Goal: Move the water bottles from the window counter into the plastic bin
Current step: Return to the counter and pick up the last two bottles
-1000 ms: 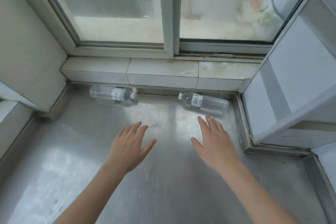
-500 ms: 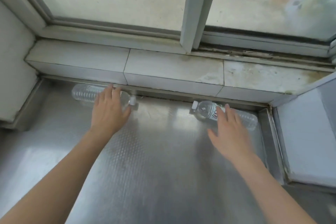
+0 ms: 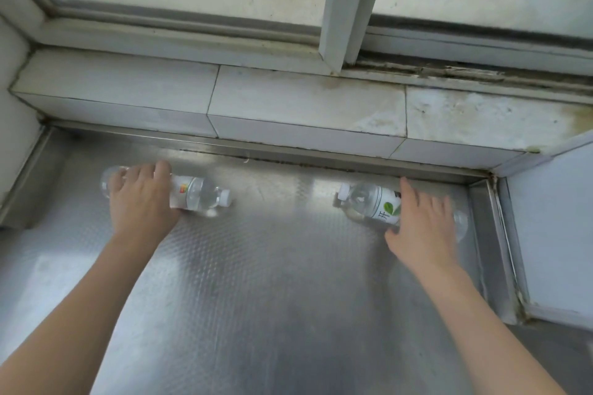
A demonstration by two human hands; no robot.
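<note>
Two clear water bottles with white caps lie on their sides on the steel counter (image 3: 272, 266). The left bottle (image 3: 202, 194) points its cap to the right, and my left hand (image 3: 141, 199) is wrapped over its middle. The right bottle (image 3: 369, 200) has a white label with a green leaf and its cap points left. My right hand (image 3: 423, 224) lies over its rear half, fingers curled around it. The plastic bin is not in view.
A tiled sill (image 3: 305, 106) runs along the back below a sliding window (image 3: 346, 3). White walls close the counter at the left (image 3: 12, 112) and right (image 3: 552, 228). A raised steel lip (image 3: 494, 250) borders the right side.
Both hands have come down onto the bottles and closed around them. The bottles now sit a little forward of the sill, and the view has moved closer.
</note>
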